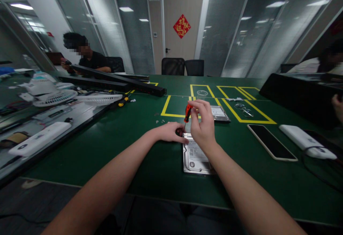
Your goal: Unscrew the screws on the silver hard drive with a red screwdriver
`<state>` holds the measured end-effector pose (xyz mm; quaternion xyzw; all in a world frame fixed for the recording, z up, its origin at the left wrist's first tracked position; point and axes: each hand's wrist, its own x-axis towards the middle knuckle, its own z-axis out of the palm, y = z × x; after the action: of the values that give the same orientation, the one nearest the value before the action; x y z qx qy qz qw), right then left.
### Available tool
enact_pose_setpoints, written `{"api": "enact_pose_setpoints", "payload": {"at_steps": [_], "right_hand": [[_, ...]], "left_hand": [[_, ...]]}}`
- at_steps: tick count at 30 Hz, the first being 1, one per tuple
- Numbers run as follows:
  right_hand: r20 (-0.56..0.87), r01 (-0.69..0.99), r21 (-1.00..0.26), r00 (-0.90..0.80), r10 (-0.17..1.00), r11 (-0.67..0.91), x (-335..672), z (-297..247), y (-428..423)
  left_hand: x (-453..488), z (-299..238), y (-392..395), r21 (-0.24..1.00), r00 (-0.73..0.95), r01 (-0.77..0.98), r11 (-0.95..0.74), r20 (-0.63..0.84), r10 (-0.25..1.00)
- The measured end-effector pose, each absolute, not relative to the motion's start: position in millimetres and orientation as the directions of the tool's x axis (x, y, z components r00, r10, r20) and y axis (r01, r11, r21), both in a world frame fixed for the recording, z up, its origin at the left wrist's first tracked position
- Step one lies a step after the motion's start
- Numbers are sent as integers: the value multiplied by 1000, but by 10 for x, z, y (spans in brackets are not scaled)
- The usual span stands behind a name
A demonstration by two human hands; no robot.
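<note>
Right grip [203,126] pinches the top of an orange-and-black screwdriver [188,111] between thumb and fingers, the knuckles raised and the hand arched above the work. The screwdriver stands nearly upright, its top leaning slightly right, its thin shaft running down to the far left corner of a silver hard drive [192,153]. This drive lies label up on the green bench [150,170], just below and nearer than the right grip, whose wrist and forearm cover part of its right side; that forearm slants up from the lower right.

To the left, the left grip [170,132] sits lower, its forearm rising from the lower left. Its thumb reaches onto the drive's left edge, and its fingers curl near the shaft; whether they pinch anything, I cannot tell.

Just beyond the right grip lies a second drive [221,112], partly hidden by the hand. Well to the right are a dark-screened phone [271,142] and, past it, a white device [308,141]. Small pale bits [161,121] lie beyond the left grip.
</note>
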<state>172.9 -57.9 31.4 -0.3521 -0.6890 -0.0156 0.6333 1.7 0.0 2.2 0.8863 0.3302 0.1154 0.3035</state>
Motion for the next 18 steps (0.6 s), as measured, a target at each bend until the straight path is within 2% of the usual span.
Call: {"api": "enact_pose_setpoints", "payload": {"at_steps": [18], "right_hand": [[886,500,-426,63,459,754,1720,301,-564]], "left_hand": [[9,8,15,622,766,503,-600,0,642]]}}
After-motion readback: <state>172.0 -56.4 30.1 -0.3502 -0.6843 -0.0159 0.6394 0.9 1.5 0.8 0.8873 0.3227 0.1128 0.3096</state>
